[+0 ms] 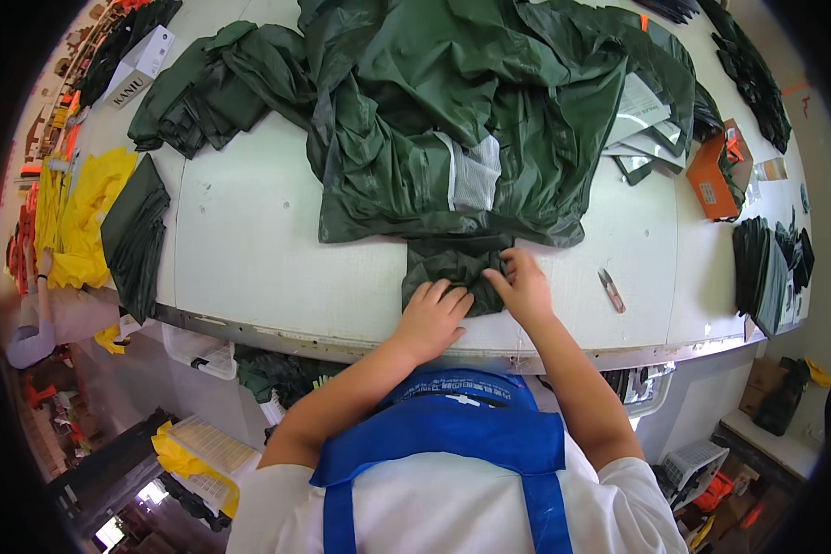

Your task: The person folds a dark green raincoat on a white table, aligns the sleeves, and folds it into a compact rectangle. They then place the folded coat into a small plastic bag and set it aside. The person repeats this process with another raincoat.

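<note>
A small folded piece of dark green fabric (pixel 452 263) lies near the table's front edge. Its far end meets the hem of a large crumpled green garment (pixel 397 92), and I cannot tell whether the two are joined. My left hand (pixel 434 319) rests on the piece's near left part, fingers spread and fairly flat. At its right edge, my right hand (pixel 526 288) has bent fingers and thumb closed on the fabric. A white mesh patch (pixel 474 174) shows on the large garment. To the right of my right hand lie small thread snips (pixel 611 291).
The white table (pixel 249 249) ends in a metal edge before me. Folded dark green stacks lie at left (pixel 137 235) and right (pixel 762 268). An orange box (pixel 716 175), printed sheets (pixel 639 115) and yellow garments (pixel 92 208) sit around. At far left, another person's arm (pixel 42 300) reaches in.
</note>
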The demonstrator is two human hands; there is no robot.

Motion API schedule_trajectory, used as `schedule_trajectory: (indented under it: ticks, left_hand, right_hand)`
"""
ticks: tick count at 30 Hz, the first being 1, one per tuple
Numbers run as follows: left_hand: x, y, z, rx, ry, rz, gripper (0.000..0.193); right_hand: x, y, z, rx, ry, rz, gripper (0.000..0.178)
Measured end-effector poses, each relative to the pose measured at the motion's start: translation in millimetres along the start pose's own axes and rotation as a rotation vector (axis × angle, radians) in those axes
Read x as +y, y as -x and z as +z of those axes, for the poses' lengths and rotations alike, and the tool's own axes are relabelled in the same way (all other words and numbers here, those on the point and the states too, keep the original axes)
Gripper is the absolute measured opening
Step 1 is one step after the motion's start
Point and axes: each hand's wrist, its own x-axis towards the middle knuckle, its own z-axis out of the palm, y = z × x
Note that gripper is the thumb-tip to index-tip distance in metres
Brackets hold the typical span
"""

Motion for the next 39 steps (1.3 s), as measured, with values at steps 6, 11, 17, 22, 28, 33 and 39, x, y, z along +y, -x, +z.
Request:
schedule_trajectory:
  ticks: [6, 11, 17, 22, 28, 33, 39]
  left_hand:
    - [-13.1, 6.9, 19.1, 0.121, 0.026, 0.058, 0.049]
    - [-14.6, 6.9, 18.0, 0.164, -0.025, 0.129, 0.04]
    - [-32.4, -7.6, 14.9, -0.06, 0.144, 0.02, 0.026]
    - [-47.2, -42.5, 4.1, -0.238, 0.378, -0.218, 0.021]
    - [-10.8, -50.8, -10.8, 0.101, -0.169, -0.003, 0.026]
    - [-39.2, -44.1, 9.4, 0.079, -0.067, -0.006, 0.015]
    - [-54.3, -82.0, 3.2, -0.107, 0.013, -0.18, 0.021]
  right_hand:
    - [26.0, -68.8, -57.0, 0.185, 0.65, -0.766, 0.013]
    - [13.7, -118.1, -95.1, -0.327, -0.132, 0.099, 0.014]
    - [0.9, -23.8, -39.9, 0.212, 0.215, -0.772, 0.041]
    - [31.6, 11.8, -1.2, -0.169, 0.317, -0.645, 0.031]
    - [14.1, -40.0, -15.6, -0.516, 0.029, -0.127, 0.024]
    - [6.4, -19.9, -3.5, -0.09, 0.37, -0.525, 0.039]
    - [18.6, -40.3, -7.6, -0.187, 0.358, -0.564, 0.037]
